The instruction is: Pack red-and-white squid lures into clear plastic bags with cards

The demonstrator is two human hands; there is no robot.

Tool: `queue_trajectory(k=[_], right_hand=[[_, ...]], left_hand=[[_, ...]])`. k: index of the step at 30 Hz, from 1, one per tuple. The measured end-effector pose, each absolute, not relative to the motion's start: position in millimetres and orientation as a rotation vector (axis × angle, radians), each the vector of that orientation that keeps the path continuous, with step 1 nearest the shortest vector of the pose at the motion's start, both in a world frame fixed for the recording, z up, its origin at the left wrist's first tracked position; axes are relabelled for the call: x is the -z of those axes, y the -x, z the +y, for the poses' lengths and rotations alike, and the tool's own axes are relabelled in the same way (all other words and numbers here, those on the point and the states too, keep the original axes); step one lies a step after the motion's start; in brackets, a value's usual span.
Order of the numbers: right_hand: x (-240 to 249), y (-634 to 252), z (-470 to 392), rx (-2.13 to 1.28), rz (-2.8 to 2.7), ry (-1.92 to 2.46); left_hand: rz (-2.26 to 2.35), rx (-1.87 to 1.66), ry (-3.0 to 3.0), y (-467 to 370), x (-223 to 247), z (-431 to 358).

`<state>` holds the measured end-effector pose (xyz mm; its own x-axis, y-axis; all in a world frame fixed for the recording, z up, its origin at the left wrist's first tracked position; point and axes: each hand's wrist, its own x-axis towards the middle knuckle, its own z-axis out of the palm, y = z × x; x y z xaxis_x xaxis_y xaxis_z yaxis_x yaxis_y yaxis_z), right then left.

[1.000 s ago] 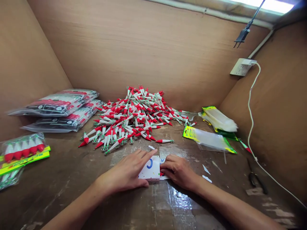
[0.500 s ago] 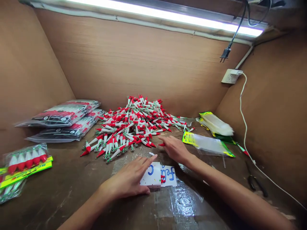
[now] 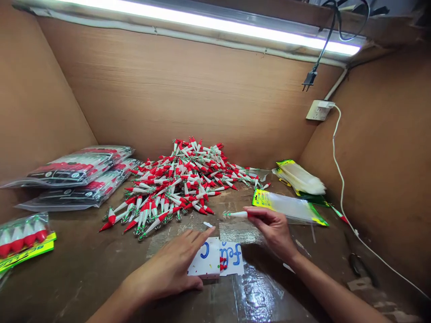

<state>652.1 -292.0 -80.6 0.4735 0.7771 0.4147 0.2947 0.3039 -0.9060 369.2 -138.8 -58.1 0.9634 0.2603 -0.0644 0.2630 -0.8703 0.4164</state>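
My right hand (image 3: 274, 229) pinches a red-and-white lure (image 3: 238, 214) by its red end, its green hooks pointing left. Fingers spread, my left hand (image 3: 171, 260) rests against the left side of a small white box (image 3: 210, 258) with blue writing. A white card (image 3: 235, 258) with blue letters sticks out at the box's right, and red lure tips show at that opening. Behind the hands lies a large heap of red-and-white lures (image 3: 182, 179).
Filled bags (image 3: 77, 166) are stacked at the left, with a yellow-labelled lure pack (image 3: 25, 237) nearer. Clear yellow-topped bags (image 3: 289, 206) lie at the right, near scissors (image 3: 357, 264) and a white cable (image 3: 341, 179). A black plug (image 3: 309, 80) hangs above.
My right hand has drawn a lure away from the heap's front edge and moved right and nearer with it. My left hand stays at the box. The view has shifted slightly.
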Motion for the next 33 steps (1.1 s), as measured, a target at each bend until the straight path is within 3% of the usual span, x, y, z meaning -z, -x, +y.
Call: queue_trajectory(k=[7, 16, 33], right_hand=[[73.1, -635.6, -305.3, -0.203, -1.268, 1.294], [83.5, -634.8, -286.6, -1.113, -0.528, 1.115], [73.9, -678.7, -297.0, -1.277, -0.866, 1.394]], left_hand=[[0.398, -0.012, -2.679, -369.7, 58.6, -140.1], [0.393, 0.002, -2.678, -371.7, 56.6, -140.2], [0.355, -0.007, -2.705, -371.5, 54.8, -140.0]])
